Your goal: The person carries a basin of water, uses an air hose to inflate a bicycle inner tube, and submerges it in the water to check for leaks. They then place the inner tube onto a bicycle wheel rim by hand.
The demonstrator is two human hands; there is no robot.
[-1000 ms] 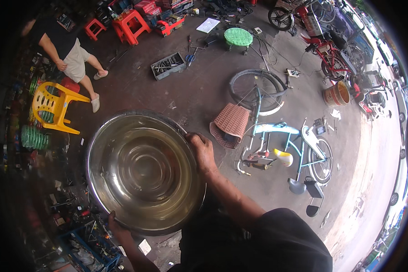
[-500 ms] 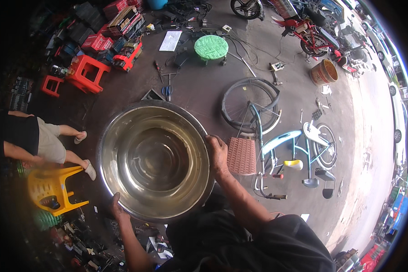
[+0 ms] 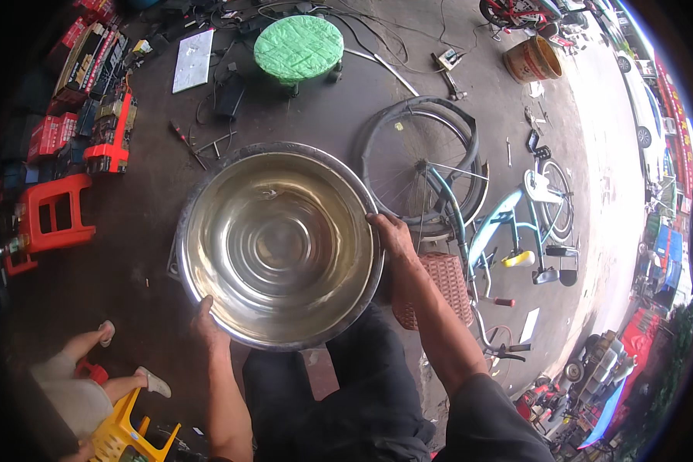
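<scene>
A wide metal basin [image 3: 281, 250] with a shiny ringed inside hangs in front of me, held by its rim on two sides. Some water seems to lie in its bottom. My right hand [image 3: 393, 233] grips the rim at the right, thumb over the top edge. At the lower left, my left hand [image 3: 209, 327] has its thumb on the rim, its other fingers hidden under the basin. Just past my right hand lies a light blue bicycle [image 3: 494, 223] on its side, with a brown woven basket [image 3: 439, 289] close to my right forearm.
Ahead stands a round stool with a green cover [image 3: 298, 48]. Red stools [image 3: 54, 212] and boxes are at left. A seated person [image 3: 85, 385] is at lower left by a yellow chair [image 3: 123, 431]. A dirty bucket [image 3: 533, 60] stands far right; cables and tools lie about.
My view has turned and moved forward, so the green stool appears nearer and the seated person lower. The basin stays in both hands; the water ring in it has shifted.
</scene>
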